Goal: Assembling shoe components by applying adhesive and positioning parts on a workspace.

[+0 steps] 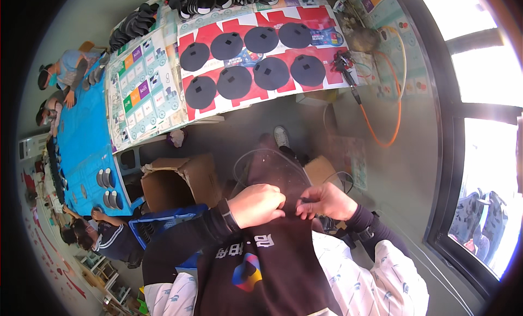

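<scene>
Both hands are in front of my dark apron [272,272], over my lap, below the table's near edge. My left hand [256,205] is closed, thumb pressed to the fingers; what it holds, if anything, is hidden. Just right of it, with a small gap between, my right hand [330,201] pinches a small dark piece [308,200] whose kind I cannot make out. Beyond the hands, two rows of round dark discs [308,76] lie on red and white printed sheets [215,104], each with a small dark square on top.
An air gun [344,65] with an orange hose [388,143] hangs at the table's right end. Stacks of dark curved pieces [133,28] line the table's back. A cardboard box [201,177] and blue crate [158,224] stand left. Other people [117,234] work at a blue table [81,136].
</scene>
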`<state>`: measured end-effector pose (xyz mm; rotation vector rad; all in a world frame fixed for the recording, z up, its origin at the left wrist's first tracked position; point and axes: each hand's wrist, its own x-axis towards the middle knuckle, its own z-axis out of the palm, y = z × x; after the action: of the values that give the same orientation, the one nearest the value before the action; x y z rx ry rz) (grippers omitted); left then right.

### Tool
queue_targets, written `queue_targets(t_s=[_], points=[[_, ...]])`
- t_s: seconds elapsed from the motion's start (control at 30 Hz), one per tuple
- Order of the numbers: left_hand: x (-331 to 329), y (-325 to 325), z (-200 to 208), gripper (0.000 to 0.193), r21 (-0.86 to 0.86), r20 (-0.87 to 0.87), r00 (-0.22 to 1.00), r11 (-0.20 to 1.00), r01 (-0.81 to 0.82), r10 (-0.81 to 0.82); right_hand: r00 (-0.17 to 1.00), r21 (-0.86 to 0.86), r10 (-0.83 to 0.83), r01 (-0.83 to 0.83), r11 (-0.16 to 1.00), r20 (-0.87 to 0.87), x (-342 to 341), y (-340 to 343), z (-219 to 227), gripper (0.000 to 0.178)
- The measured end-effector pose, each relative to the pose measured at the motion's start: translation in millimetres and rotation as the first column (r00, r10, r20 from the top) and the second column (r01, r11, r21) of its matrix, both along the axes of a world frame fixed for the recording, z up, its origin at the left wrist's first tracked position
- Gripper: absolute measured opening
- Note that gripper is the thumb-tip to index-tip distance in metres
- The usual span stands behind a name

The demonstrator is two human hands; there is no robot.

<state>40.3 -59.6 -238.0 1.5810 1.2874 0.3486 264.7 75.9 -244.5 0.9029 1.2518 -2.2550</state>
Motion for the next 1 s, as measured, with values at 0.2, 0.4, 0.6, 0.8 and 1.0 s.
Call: queue_targets(t_s=[0.2, 0.4, 0.6, 0.8, 1.0], points=[[10, 3, -7, 0.014, 0.149, -0.128, 0.992, 0.989, 0.016, 0.004, 0.977, 0.385, 0.207, -0.172, 0.907, -0.051, -1, -8, -5, 0.018], [18, 0, -14, 0.016, 0.283, -0.048, 0.985, 0.948, -0.143, 0.163, 0.928, 0.874, 0.338, -0.03, 0.485, -0.155, -6, -25, 11, 0.011], [21, 4, -17, 0.017, 0.218, 0.0, 0.977, 0.954, -0.206, 0.211, 0.882, 0.981, 0.457, 0.026, 0.193, -0.113, -1, -35, 6, 0.019], [21, 3, -16, 0.019, 0.119, 0.07, 0.962, 0.955, -0.27, 0.264, 0.887, 0.978, 0.454, -0.018, 0.206, -0.079, 1, -31, 14, 0.016], [21, 5, -19, 0.015, 0.055, 0.129, 0.937, 0.941, -0.334, 0.325, 0.82, 0.95, 0.571, -0.191, 0.248, 0.016, 18, -30, 33, 0.029]])
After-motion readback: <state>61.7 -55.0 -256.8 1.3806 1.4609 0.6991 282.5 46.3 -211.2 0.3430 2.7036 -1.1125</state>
